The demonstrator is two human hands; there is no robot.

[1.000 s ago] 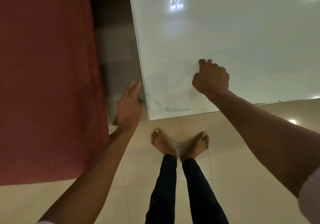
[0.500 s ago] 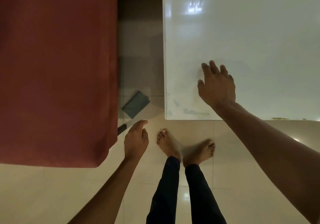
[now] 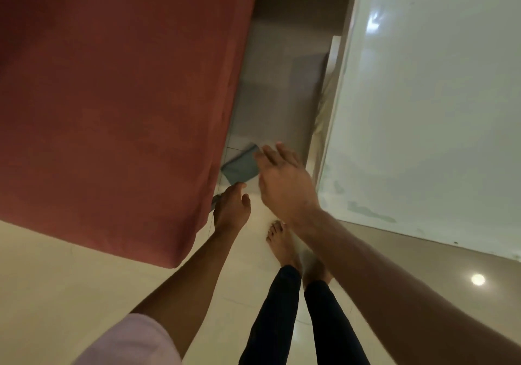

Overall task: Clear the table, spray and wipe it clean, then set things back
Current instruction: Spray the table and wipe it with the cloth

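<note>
Floor: pale tiles [image 3: 56, 294] between red cloth-covered furniture [image 3: 112, 96] and white table [image 3: 423, 110].
Left hand [image 3: 231, 209]: loosely curled, empty, nearer, just short of the cloth.
Cloth [image 3: 239, 168]: grey-green, on floor beyond left table edge, ahead.
Right hand [image 3: 284, 184]: spread, empty, above.

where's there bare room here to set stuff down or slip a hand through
The white table top is bare apart from smears near its front corner. The floor strip between the table and the red-covered furniture is tight: the grey cloth lies there, with the left hand and right hand over it.
</note>
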